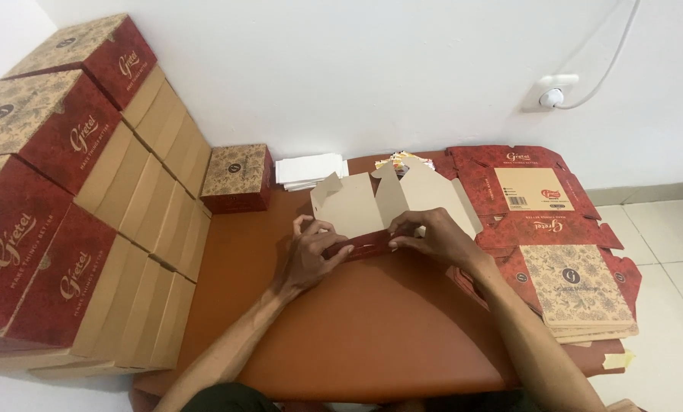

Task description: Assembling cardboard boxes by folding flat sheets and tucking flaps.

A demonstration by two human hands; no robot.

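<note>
Two hands meet at the centre of the frame on a half-folded carton [379, 210]; our left hand [311, 255] pinches the red front wall at its left end, fingers clenched on it, while our right hand [433, 236] presses the same wall from the right, fingertips curled over the edge. The carton sits on the brown tabletop [356, 328], its plain inner flaps standing up behind the hands. To fold this wall well, we judge that both thumbs should run along the crease together, keeping the wall square to the base; whether a tab is already tucked we cannot tell, since the fingers hide it.

Room is tight sideways: a stack of flat blanks [570, 267] lies just right of the right wrist and overhangs the table's right edge; a wall of finished boxes [74, 191] fills the left of the frame; one small finished box [238, 177] and white paper [309, 169] sit at upper centre. Open tabletop lies mainly below the hands.
</note>
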